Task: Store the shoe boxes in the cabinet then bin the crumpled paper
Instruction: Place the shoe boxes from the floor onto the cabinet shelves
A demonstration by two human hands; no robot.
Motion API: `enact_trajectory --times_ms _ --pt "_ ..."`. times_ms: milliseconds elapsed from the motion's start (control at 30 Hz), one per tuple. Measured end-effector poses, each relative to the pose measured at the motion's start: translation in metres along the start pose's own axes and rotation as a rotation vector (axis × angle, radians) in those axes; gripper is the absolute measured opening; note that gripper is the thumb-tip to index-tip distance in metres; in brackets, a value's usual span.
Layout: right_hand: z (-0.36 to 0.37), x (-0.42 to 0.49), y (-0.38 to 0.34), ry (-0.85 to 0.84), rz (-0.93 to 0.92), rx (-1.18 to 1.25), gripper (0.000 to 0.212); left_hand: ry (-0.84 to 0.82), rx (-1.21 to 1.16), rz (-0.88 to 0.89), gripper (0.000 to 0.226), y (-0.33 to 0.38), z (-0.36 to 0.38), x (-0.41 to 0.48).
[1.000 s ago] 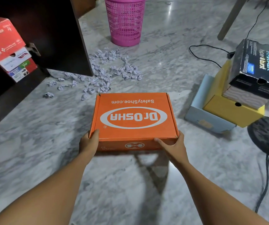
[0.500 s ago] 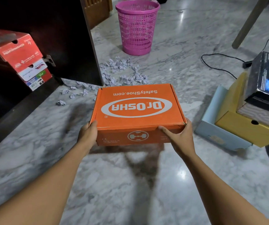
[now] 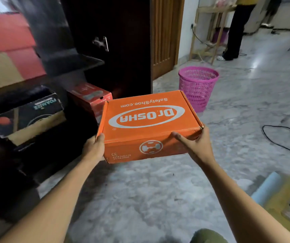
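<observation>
1. Floor (image 3: 158, 199) is grey-white marble, pretty glossy, and fills the bottom and right of the frame. A black cable (image 3: 281, 142) snakes over it at the right edge.
2. Left half is a dark cabinet (image 3: 119, 41), open. A black box (image 3: 27, 116) sits on its lower level at mid left, with a red box (image 3: 90, 97) just to the right of it. There's another red box (image 3: 9, 41) on a higher shelf in the upper left, but it's very blurry.
3. Top centre is a wooden door (image 3: 165, 32). Right of that is a pink mesh bin (image 3: 198, 85) standing upright on the floor. Upper right has a wooden rack (image 3: 210, 32) and somebody's legs in dark trousers (image 3: 237, 28).
4. In the lower right corner there's a smeared pale blue and yellow pile of boxes (image 3: 272, 195), too blurred to say more.
5. The orange shoe box (image 3: 146, 118) is dead centre, held off the floor and slightly tilted, in front of the cabinet and just right of the lower red box. The lid's closed. It has a white oval reading "Dr.OSHA" and "SafetyShoe.com", both upside down from here, plus a round white emblem and CE small print on the near face.
6. The left hand (image 3: 95, 148) grasps the near left corner with the thumb on the top edge. The right hand (image 3: 195, 146) grasps the near right corner with the thumb laid along the front face. The other fingers are hidden behind the box.
</observation>
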State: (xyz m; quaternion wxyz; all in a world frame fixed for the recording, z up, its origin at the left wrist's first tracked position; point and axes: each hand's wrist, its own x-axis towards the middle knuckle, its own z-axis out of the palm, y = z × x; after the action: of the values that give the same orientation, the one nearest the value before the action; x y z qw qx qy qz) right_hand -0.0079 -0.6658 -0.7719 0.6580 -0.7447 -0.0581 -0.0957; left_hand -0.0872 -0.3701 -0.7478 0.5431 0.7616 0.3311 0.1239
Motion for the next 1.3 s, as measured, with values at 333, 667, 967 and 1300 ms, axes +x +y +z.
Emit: enact_trajectory --times_ms 333,667,967,1300 --pt "0.089 0.052 -0.124 -0.234 -0.104 0.134 0.08 0.391 0.131 0.183 0.027 0.099 -0.137 -0.02" --pt "0.224 0.145 -0.255 -0.341 -0.264 0.263 0.093 0.654 0.042 0.343 0.031 0.218 -0.257 0.05" --pt "0.343 0.192 -0.353 -0.445 -0.336 0.255 0.11 0.894 -0.094 0.294 0.024 0.261 -0.339 0.101" --pt "0.457 0.237 -0.372 -0.436 -0.372 0.155 0.094 1.17 -0.067 0.418 0.035 0.272 -0.365 0.184"
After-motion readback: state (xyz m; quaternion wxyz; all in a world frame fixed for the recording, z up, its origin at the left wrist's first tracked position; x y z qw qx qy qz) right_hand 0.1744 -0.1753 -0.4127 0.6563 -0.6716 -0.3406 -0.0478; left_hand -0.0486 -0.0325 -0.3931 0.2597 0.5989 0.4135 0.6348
